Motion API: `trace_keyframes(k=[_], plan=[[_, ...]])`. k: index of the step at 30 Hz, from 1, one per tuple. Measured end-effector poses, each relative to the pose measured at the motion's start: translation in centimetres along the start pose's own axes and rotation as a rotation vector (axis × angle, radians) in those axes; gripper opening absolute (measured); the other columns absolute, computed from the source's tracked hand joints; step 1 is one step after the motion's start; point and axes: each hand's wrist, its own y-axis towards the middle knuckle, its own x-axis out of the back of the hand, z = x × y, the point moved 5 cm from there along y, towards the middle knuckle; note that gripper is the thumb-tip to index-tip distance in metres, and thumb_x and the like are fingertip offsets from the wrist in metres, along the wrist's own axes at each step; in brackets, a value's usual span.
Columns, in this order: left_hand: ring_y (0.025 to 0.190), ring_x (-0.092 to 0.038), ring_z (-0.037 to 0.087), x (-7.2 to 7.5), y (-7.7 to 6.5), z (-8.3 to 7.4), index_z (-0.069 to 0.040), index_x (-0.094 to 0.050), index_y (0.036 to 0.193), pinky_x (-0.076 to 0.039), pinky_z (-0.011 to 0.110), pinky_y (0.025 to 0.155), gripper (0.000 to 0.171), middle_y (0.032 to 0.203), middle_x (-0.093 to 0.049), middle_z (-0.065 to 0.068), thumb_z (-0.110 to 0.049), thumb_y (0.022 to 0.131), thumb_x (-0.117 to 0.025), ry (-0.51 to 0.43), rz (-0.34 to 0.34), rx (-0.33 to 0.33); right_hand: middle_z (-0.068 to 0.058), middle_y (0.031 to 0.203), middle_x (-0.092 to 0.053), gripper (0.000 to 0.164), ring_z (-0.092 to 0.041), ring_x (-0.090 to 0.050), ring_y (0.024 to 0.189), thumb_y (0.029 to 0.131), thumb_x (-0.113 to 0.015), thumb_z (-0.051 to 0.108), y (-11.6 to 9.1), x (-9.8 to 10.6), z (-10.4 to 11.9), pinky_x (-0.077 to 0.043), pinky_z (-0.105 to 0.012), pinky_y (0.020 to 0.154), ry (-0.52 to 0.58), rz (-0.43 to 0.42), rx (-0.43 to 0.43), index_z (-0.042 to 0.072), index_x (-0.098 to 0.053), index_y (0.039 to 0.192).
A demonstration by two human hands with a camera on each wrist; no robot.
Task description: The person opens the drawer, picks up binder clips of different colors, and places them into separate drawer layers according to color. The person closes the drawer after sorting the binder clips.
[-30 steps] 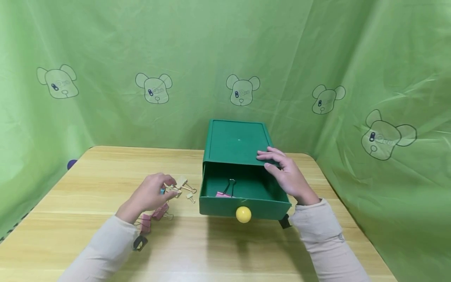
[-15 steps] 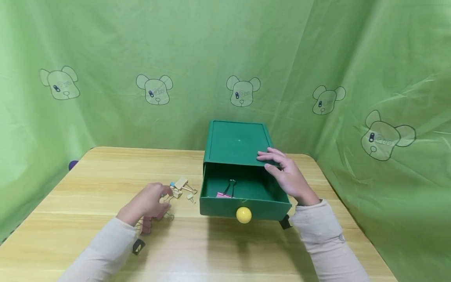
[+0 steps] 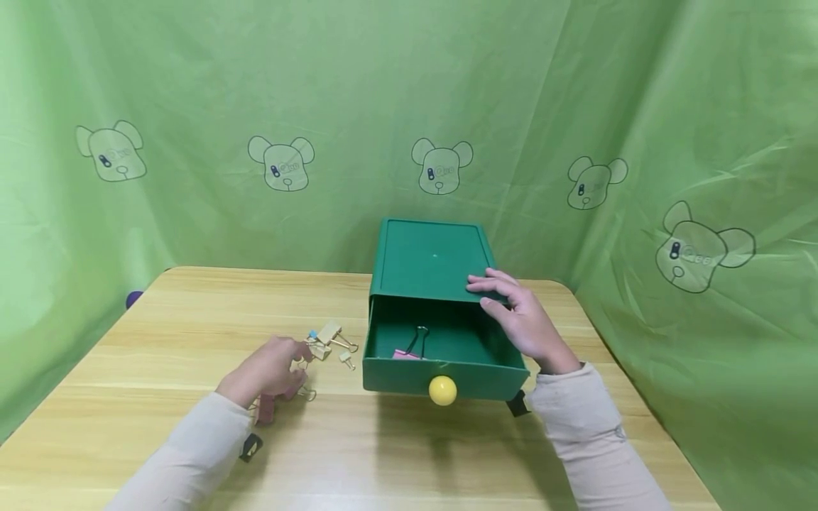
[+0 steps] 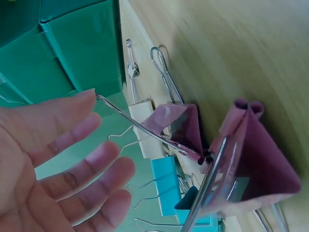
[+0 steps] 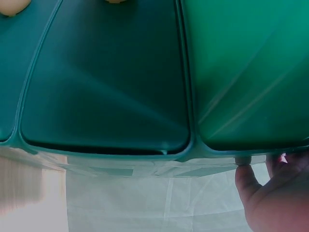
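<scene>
My left hand reaches over two pink binder clips on the table, partly hiding them. In the left wrist view its fingers are spread and loosely bent, and the thumb tip meets or overlaps the wire handle of the nearer pink clip; contact is unclear. Beyond it lies another pink clip. My right hand rests on the top right edge of a green drawer cabinet, fingers relaxed. The top drawer, with a yellow knob, is pulled out and holds a pink binder clip.
Cream binder clips and a blue clip lie left of the cabinet. A black binder clip is near my left wrist; another black item shows beside the cabinet's right side. A green curtain surrounds the wooden table.
My left hand has moved down and slightly left, from near the cream clips to over the pink clips. The right hand stays on the cabinet.
</scene>
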Motion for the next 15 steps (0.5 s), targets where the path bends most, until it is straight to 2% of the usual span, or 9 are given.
trace_keyframes(k=[6, 15], plan=[[0.092, -0.056, 0.027, -0.06, -0.06, -0.29, -0.006, -0.064, 0.103, -0.045, 0.046, 0.084, 0.027, 0.097, -0.062, 0.009, -0.007, 0.076, -0.067, 0.012, 0.006, -0.024, -0.008, 0.133, -0.048, 0.026, -0.023, -0.021, 0.133, 0.094, -0.047, 0.015, 0.00, -0.09, -0.42, -0.018, -0.064, 0.098, 0.000, -0.002, -0.001, 0.007, -0.059, 0.116], [0.085, -0.056, 0.022, -0.70, 0.05, -0.19, -0.007, -0.064, 0.101, -0.047, 0.043, 0.078, 0.029, 0.089, -0.063, 0.005, -0.003, 0.073, -0.063, 0.006, 0.041, -0.005, -0.007, 0.133, -0.048, 0.027, -0.022, -0.021, 0.133, 0.094, -0.048, 0.017, -0.02, -0.08, -0.33, -0.019, -0.064, 0.098, -0.004, -0.002, 0.001, 0.008, -0.058, 0.117]])
